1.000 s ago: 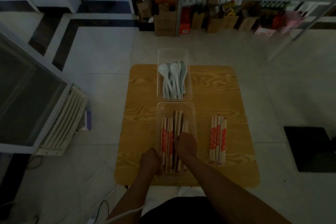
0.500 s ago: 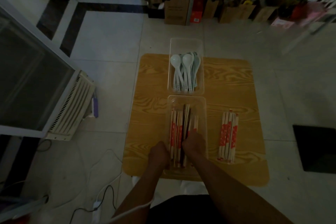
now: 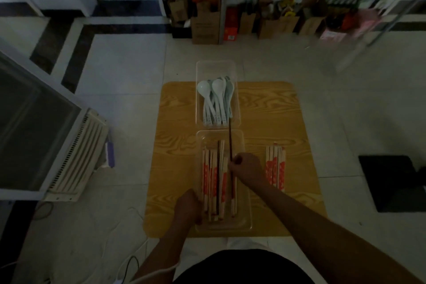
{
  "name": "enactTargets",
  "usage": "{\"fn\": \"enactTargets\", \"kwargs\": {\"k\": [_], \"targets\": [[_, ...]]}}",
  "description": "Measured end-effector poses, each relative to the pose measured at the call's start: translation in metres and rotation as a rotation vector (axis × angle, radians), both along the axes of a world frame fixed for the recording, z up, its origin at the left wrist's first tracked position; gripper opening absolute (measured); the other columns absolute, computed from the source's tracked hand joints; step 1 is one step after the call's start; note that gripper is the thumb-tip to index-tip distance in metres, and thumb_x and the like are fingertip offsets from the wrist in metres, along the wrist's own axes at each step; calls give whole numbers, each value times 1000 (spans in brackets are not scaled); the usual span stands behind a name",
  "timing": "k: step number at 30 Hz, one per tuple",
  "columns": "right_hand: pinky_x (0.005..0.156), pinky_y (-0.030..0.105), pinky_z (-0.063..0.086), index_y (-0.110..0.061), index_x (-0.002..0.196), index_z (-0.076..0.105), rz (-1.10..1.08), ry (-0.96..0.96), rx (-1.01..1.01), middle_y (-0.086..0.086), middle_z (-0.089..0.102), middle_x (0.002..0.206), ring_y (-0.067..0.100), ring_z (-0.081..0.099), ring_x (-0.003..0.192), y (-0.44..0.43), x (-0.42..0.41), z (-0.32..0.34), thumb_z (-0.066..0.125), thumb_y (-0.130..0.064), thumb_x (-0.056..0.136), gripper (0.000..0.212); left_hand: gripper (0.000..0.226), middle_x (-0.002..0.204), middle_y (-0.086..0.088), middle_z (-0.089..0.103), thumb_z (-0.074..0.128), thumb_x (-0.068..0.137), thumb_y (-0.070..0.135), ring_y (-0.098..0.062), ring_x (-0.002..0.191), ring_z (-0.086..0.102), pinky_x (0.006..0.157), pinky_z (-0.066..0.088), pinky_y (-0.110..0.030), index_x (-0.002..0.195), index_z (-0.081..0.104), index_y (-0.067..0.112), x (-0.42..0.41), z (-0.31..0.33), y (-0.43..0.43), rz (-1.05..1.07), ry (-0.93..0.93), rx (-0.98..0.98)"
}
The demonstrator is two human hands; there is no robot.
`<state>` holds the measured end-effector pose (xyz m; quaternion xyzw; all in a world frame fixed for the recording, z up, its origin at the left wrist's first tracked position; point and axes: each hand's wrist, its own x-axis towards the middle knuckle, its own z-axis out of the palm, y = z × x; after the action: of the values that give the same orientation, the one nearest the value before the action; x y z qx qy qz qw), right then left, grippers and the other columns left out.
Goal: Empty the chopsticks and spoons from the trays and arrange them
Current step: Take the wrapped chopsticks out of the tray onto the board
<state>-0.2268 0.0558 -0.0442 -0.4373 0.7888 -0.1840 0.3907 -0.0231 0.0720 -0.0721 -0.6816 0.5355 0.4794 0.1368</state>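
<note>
I had the right grip [image 3: 246, 168] pinched on a dark chopstick [image 3: 230, 140], possibly a pair. Its far tip was raised and reached over the near edge of the spoon tray [image 3: 216, 63]. The left grip [image 3: 189, 207] was curled on the left wall of the near tray [image 3: 221, 229], steadying it by my reading. Wrapped chopsticks [image 3: 212, 180] lay in that tray, and a wrapped bundle [image 3: 275, 168] lay on the tabletop [image 3: 179, 122] just to its right. To do this well, I judged I should lift the dark stick clear of the tray wall, keep its tip off the spoons [image 3: 216, 99], and lay it parallel beside the bundle. A slim stick pinched mid-length could swivel, so a slow carry suited.
</note>
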Motion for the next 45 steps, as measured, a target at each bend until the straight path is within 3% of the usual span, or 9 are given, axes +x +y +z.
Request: {"fn": "enactTargets", "kwargs": {"k": [5, 10, 17, 21, 27, 36, 38, 41, 45], "targets": [[65, 35, 49, -13, 79, 63, -249, 233, -88, 3, 62, 73, 21, 59, 70, 32, -100, 2, 71, -23, 80, 13, 50, 113, -11, 61, 81, 71, 11, -27, 99, 63, 81, 57, -37, 113, 53, 7, -3, 1, -2, -53, -52, 12], [63, 29, 47, -14, 59, 47, -279, 308, 293, 4, 56, 69, 27, 64, 75, 85, -165, -33, 67, -29, 83, 34, 40, 109, -10, 62, 77, 74, 10, -27, 96, 63, 80, 56, -38, 108, 54, 8, -7, 0, -1, -59, -86, -1], [55, 26, 45, -11, 54, 48, -370, 222, 333, 5, 57, 63, 20, 54, 57, 90, -146, -62, 65, -13, 81, 32, 31, 107, -13, 62, 71, 79, 7, -31, 87, 69, 80, 58, -43, 106, 55, 7, -6, -5, 2, 12, -80, -22], [55, 25, 45, -7, 61, 63, -395, 209, 346, 5, 62, 65, 22, 61, 62, 77, -130, -58, 67, -13, 81, 22, 33, 106, -14, 62, 74, 78, 6, -31, 90, 68, 80, 58, -42, 106, 54, 6, -8, -3, 4, 19, -87, -12], [48, 20, 38, -5, 64, 67, -424, 210, 310, 8, 65, 70, 20, 57, 58, 74, -123, -63, 66, -13, 83, 21, 23, 100, -15, 64, 67, 82, 6, -32, 83, 69, 75, 59, -44, 101, 54, 6, -5, -8, 6, 41, -60, -61], [65, 31, 51, -4, 67, 62, -480, 251, 262, 16, 69, 84, 29, 66, 75, 67, -125, -55, 57, -10, 87, 22, 21, 100, -13, 63, 66, 82, 4, -31, 85, 68, 75, 59, -45, 100, 55, 7, -3, -5, 2, 44, -15, -26], [60, 30, 53, -4, 68, 64, -484, 269, 205, 14, 69, 79, 27, 65, 69, 58, -119, -49, 54, -14, 90, 26, 18, 98, -13, 62, 64, 83, 5, -32, 84, 69, 75, 59, -46, 97, 54, 8, -2, -6, 1, 54, -1, -19], [49, 22, 40, -9, 74, 67, -366, 326, 22, 5, 63, 67, 16, 56, 56, 32, -89, -28, 55, -20, 93, 25, 10, 97, -12, 63, 58, 87, 8, -31, 84, 68, 74, 59, -44, 96, 55, 8, -1, -3, 1, 57, 17, -30], [60, 32, 52, -13, 75, 68, -144, 245, -131, 1, 64, 69, 16, 61, 63, 7, -22, -14, 59, -24, 93, 23, 15, 100, -13, 63, 60, 87, 9, -31, 84, 68, 76, 59, -44, 100, 56, 6, 0, -3, 2, 68, 54, -27]]}}
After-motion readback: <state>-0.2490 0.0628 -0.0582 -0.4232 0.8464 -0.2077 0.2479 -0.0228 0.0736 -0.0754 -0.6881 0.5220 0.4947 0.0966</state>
